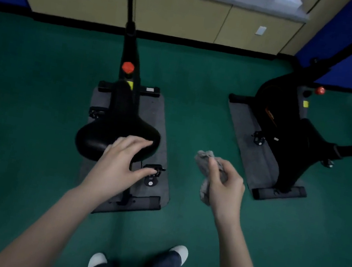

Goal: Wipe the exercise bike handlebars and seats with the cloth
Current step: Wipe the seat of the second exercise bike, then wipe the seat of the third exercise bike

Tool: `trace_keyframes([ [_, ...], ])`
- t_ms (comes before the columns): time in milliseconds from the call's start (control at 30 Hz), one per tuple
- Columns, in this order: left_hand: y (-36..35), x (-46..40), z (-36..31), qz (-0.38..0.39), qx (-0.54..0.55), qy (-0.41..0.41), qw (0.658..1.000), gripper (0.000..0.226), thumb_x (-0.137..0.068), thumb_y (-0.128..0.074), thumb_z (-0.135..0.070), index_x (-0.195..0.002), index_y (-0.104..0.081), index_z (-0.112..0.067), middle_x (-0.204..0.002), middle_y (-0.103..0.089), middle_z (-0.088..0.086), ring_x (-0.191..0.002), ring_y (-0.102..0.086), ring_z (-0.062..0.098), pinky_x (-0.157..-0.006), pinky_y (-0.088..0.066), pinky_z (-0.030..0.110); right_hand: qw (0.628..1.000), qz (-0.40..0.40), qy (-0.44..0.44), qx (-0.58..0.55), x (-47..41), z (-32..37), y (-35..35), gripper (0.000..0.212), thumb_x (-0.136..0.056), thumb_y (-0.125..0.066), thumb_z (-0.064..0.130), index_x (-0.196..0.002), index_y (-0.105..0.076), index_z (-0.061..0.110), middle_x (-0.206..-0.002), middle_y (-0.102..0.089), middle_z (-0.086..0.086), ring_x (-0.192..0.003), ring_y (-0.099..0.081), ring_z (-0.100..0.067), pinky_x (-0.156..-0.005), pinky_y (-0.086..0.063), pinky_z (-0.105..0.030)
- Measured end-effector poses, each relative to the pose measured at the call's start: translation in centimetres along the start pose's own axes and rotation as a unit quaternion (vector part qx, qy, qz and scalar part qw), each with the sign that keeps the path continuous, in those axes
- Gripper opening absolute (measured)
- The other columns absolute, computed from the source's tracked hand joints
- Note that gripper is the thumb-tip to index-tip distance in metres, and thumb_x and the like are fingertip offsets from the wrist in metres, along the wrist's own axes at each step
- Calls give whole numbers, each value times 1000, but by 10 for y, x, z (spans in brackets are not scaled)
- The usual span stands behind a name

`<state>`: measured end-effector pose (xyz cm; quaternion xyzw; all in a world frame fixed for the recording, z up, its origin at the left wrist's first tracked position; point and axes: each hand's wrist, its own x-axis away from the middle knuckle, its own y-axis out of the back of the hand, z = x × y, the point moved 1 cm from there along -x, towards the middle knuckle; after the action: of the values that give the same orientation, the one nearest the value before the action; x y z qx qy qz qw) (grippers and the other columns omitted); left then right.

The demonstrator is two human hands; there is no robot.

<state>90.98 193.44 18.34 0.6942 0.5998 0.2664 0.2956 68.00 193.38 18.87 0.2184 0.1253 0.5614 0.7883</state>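
Centre frame, left hand (123, 159) rests relaxed on the black seat (109, 139); right hand (224, 185) grasps the cloth (206, 161) just beside. Likely next: bring cloth onto seat.

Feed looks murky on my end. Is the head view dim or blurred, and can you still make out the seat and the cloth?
Head view: dim, with soft blur and wide-angle bending at the edges. The black seat shows a faint sheen, its edges merging with the dark frame. The grey cloth in the right hand stays readable; the left hand is clear.
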Motion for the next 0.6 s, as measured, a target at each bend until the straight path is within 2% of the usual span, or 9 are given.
trace_keyframes([
  [100, -28, -19, -42, 35, -41, -36, 998, 63, -81, -61, -54, -135, -48, -26, -130, -48, -13, -121, -41, 10, -103, -30, 29, 1000, -18, -8, 1, -11, -13, 44, 19, -91, -60, 37, -91, -70, 20, -82, -68, 0, -77, -64, -18, -76, -54, -35],
  [133, -38, -26, -57, 51, -55, -45, 996, 63, -82, -58, -57, -135, -47, -26, -131, -47, -13, -122, -40, 10, -102, -29, 28, 1000, -24, -7, 7, -17, -18, 58, 17, -92, -61, 34, -93, -70, 19, -87, -69, 0, -83, -64, -16, -80, -51, -28],
  [200, -60, -39, -86, 85, -82, -66, 991, 68, -82, -46, -68, -136, -46, -26, -133, -46, -12, -124, -41, 11, -102, -30, 32, 999, -41, -5, 18, -27, -26, 88, 16, -93, -62, 28, -97, -71, 16, -93, -69, 0, -89, -63, -12, -77, -42, -9],
  [267, -85, -53, -117, 113, -109, -87, 984, 78, -78, -29, -75, -136, -45, -26, -135, -46, -12, -125, -41, 12, -103, -32, 34, 998, -58, -10, 24, -37, -36, 123, 15, -93, -62, 27, -98, -71, 16, -93, -68, 1, -89, -61, -10, -74, -37, -1],
  [333, -106, -64, -144, 125, -129, -107, 978, 82, -76, -22, -76, -137, -44, -26, -135, -46, -12, -126, -41, 12, -104, -32, 35, 997, -74, -19, 26, -44, -50, 157, 14, -93, -62, 27, -95, -71, 17, -91, -68, 1, -86, -60, -10, -73, -38, -3],
  [433, -140, -79, -188, 148, -157, -137, 967, 86, -75, -15, -77, -139, -41, -26, -138, -44, -12, -128, -38, 11, -106, -29, 35, 992, -114, -45, 14, -56, -76, 216, 10, -93, -61, 28, -88, -69, 22, -86, -67, 2, -81, -62, -14, -71, -45, -16],
  [533, -169, -93, -226, 168, -174, -158, 957, 90, -73, -10, -78, -140, -40, -26, -139, -43, -12, -130, -36, 11, -106, -26, 33, 986, -156, -57, 30, -58, -97, 266, 11, -94, -60, 24, -84, -64, 26, -82, -66, 1, -74, -57, -5, -66, -40, -12],
  [600, -190, -102, -249, 176, -180, -176, 952, 90, -73, -9, -78, -140, -40, -26, -139, -44, -11, -130, -36, 12, -106, -26, 34, 979, -187, -75, 28, -56, -111, 296, 10, -94, -60, 22, -85, -66, 23, -84, -66, 1, -78, -58, 3, -65, -38, -9],
])
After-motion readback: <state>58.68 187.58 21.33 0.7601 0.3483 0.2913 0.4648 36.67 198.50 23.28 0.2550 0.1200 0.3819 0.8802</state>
